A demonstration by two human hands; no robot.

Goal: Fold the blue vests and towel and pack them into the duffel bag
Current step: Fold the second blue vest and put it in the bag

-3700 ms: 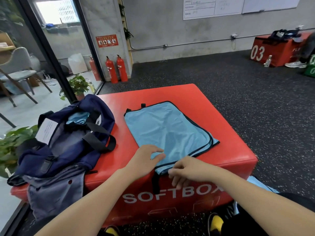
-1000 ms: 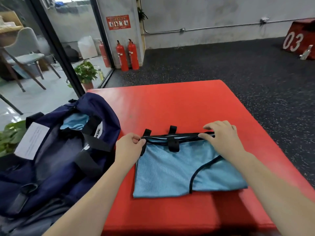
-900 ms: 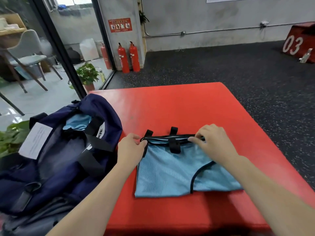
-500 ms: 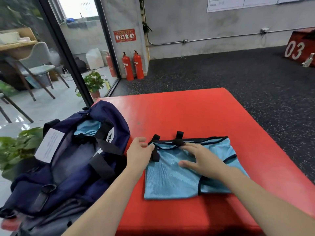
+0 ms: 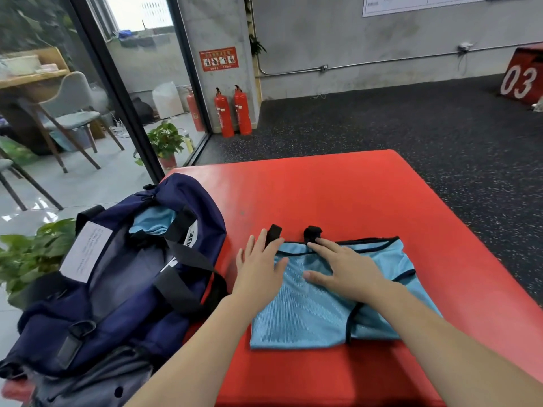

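Observation:
A light blue mesh vest point(image 5: 308, 315) with black trim lies folded in half on the red soft box point(image 5: 338, 195). My left hand point(image 5: 258, 268) lies flat with straight fingers on the vest's left edge. My right hand point(image 5: 343, 268) presses flat on the vest's upper middle, fingers spread. The navy duffel bag point(image 5: 117, 289) sits open at the box's left edge, right beside my left hand, with light blue cloth point(image 5: 152, 221) showing inside its mouth.
Grey fabric point(image 5: 97, 380) lies under the bag's near end. Potted plants point(image 5: 29, 254) stand left of the bag by a glass wall. Two red fire extinguishers point(image 5: 232, 111) stand at the far wall. Dark speckled floor surrounds the box; another red box point(image 5: 523, 77) stands at far right.
The vest went from spread out to folded in half. Both hands let go of its far edge, where they pinched the trim, and now lie flat on it.

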